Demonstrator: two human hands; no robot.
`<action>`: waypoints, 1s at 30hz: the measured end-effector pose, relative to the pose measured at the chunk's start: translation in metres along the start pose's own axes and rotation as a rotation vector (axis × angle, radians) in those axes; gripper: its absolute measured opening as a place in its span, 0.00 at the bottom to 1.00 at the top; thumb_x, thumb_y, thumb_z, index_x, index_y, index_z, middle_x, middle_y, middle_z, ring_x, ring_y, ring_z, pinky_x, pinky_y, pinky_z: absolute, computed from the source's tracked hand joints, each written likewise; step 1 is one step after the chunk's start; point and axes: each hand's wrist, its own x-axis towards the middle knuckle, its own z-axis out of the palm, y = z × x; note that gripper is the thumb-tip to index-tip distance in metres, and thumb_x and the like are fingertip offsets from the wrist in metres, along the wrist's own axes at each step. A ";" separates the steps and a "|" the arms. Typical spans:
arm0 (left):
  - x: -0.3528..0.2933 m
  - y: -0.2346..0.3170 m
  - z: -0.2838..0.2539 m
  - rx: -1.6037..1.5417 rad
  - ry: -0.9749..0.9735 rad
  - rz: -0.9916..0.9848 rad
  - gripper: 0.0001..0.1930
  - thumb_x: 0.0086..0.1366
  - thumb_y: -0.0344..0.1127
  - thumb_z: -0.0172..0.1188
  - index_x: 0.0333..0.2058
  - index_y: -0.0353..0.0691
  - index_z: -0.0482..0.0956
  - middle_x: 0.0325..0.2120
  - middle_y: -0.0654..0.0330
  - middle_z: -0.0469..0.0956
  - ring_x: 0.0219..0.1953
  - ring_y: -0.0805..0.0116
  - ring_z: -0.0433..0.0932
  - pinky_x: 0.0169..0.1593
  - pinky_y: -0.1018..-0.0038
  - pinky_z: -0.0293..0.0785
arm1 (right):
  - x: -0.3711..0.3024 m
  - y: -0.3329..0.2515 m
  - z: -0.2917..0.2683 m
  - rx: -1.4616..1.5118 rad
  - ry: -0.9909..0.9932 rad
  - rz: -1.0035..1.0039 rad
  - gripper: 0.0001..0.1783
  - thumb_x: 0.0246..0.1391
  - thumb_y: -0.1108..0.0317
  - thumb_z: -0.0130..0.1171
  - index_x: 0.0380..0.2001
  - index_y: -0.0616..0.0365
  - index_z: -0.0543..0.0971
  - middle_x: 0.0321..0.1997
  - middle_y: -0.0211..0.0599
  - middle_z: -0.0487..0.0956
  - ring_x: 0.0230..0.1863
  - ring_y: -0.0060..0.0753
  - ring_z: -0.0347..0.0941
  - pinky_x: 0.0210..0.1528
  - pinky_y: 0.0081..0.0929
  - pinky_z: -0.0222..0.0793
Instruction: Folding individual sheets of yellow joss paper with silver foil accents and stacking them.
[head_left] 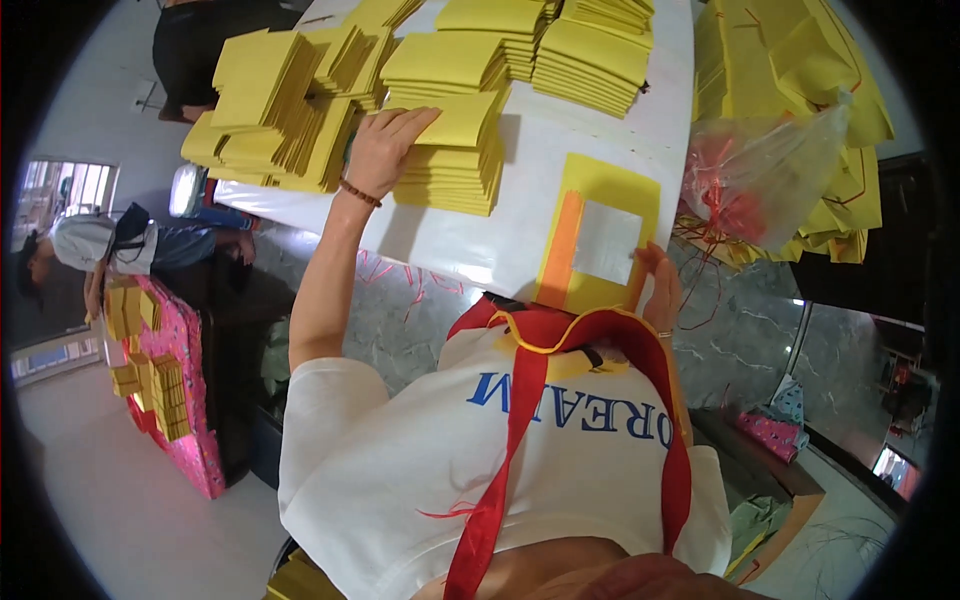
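Note:
My left hand (385, 150) lies over the near stack of folded yellow paper pieces (448, 178). Its fingers curl onto the top yellow piece (462, 120), with the thumb out of sight. Close to my body on the white table, one flat yellow piece (628, 180) carries an orange strip (565, 245) and a pale, shiny rectangle (607, 243). My right hand (657, 287) pinches the right edge of that flat piece, its fingers partly hidden.
More yellow stacks (262, 85) cover the far part of the white table (540, 135). At right, a clear plastic bag (765, 180) with red cords rests against yellow pieces. A person (110, 240) is at left, near a pink-covered table (197, 400) bearing yellow bundles.

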 end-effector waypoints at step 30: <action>-0.082 -0.039 0.057 -1.370 -0.223 -1.431 0.29 0.54 0.45 0.60 0.49 0.30 0.67 0.36 0.59 0.75 0.34 0.73 0.74 0.33 0.77 0.70 | 0.095 -0.021 0.239 0.216 -0.390 0.426 0.41 0.40 0.79 0.62 0.58 0.64 0.56 0.52 0.44 0.68 0.47 0.37 0.71 0.43 0.29 0.71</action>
